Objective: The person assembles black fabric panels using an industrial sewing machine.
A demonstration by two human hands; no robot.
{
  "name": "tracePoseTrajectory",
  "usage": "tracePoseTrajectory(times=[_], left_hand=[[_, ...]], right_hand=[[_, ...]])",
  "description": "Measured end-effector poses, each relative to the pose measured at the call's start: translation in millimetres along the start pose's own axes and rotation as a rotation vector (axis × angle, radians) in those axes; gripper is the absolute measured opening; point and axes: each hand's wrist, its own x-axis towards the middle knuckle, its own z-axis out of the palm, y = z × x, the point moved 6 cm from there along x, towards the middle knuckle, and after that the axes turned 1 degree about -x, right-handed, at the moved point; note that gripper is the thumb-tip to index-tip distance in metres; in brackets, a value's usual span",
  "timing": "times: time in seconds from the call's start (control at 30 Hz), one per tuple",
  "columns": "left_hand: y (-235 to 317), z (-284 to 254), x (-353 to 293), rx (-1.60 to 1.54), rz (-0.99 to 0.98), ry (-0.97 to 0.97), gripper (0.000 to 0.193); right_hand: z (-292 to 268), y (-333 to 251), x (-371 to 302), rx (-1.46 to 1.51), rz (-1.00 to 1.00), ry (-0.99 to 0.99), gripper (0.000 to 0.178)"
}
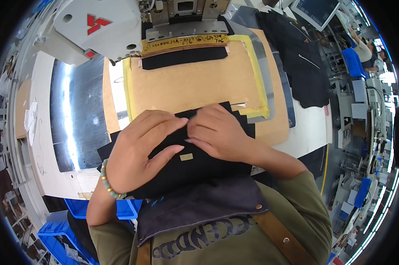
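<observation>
Several layers of black fabric (217, 164) lie in front of me, with a small beige rectangle (186, 157) on the top one. My left hand (135, 145) rests over the left part of this fabric, its fingers stretched and the thumb apart from them. My right hand (219, 132) is closed, its fingers curled on the fabric beside the left fingertips; the pinched part is hidden. Beyond my hands lies a tan board (190, 86) edged with yellow tape. A black fabric strip (184, 58) sits at its far end, under the machine's clamp (186, 43).
A white and metal sewing machine head (98, 28) overhangs the far side. Shiny metal plate (78, 115) covers the left of the table. Black garment pieces with zips (296, 62) lie at the right, below a screen (316, 11). Blue bins (60, 234) stand at the lower left.
</observation>
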Motion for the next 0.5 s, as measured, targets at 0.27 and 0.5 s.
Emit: tracePoseTrajectory(times=[0.27,0.5], left_hand=[[-11,-6,-7,-0.307,-0.026,-0.077,0.023],[-71,-8,14,-0.201,-0.158,0.114,0.021]], right_hand=[[-74,-19,20,0.310,0.291,-0.046,0.011],[-72,44,53,0.122,0.422,-0.040,0.009]])
